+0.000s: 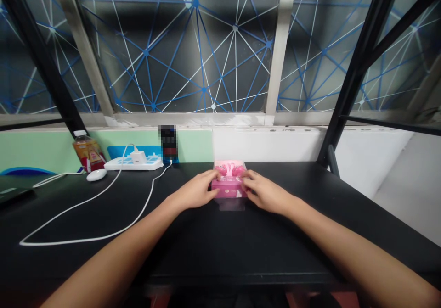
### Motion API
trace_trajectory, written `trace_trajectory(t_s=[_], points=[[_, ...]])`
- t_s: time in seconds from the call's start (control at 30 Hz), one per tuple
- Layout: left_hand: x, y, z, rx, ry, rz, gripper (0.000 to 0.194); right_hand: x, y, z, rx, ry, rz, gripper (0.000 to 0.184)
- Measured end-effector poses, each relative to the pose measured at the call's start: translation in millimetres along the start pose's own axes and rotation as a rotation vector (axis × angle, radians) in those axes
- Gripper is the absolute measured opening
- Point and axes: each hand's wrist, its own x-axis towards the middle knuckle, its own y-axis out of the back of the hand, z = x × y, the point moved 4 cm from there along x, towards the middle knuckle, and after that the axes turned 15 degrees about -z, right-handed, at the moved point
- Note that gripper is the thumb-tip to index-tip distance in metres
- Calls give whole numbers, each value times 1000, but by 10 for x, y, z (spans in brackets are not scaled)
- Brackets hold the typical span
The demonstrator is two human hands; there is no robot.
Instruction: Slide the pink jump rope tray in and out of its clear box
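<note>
A small pink box [228,189] stands on the black table, straight ahead of me. Pink contents [229,168] with white strands show in its upper part; what they are I cannot make out. A clear plastic flap [232,204] lies in front of the box. My left hand [200,189] is closed on the box's left side, thumb at the lower front and fingers near the top corner. On the opposite side, my right hand [261,190] grips the right edge with bent fingers.
To the left, a white power strip [148,163] holds a plug [138,157], and a white cable [86,240] loops across the black table [220,243]. A white mouse [97,175], a drink bottle [88,152] and an upright phone [168,142] stand near the wall. Black metal posts [351,78] flank the table.
</note>
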Motion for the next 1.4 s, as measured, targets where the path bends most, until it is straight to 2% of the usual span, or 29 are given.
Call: trace_trajectory(t_s=[0.27, 0.4, 0.5, 0.63, 0.7, 0.77, 0.87, 0.93, 1.03, 1.4], points=[[-4, 3, -54, -31, 21, 14, 23, -28, -18, -11, -11, -54, -73, 25], [0, 20, -61, -44, 30, 20, 22, -75, 8, -53, -5, -35, -132, 45], [8, 28, -61, -54, 37, 21, 19, -85, 16, -53, -27, -27, -139, 48], [9, 61, -4, -35, 15, 20, 18, -63, 47, -74, -93, -19, -71, 24], [1, 79, 48, -20, -8, 9, 16, -51, 68, -75, -103, -42, -26, 19], [-13, 92, 91, -17, -26, -3, 19, -42, 75, -60, -69, -55, 5, 21], [-30, 90, 108, -19, -42, -21, 30, -30, 58, 15, 7, -88, 45, 37], [-31, 78, 87, -15, -48, -24, 35, -15, 13, 85, 44, -122, 14, 45], [-14, 53, 36, -18, -44, -9, 32, 6, -59, 158, 100, -130, -70, 46], [20, -24, -26, -82, 7, -6, 38, -4, -107, 237, 222, -126, -144, 53]])
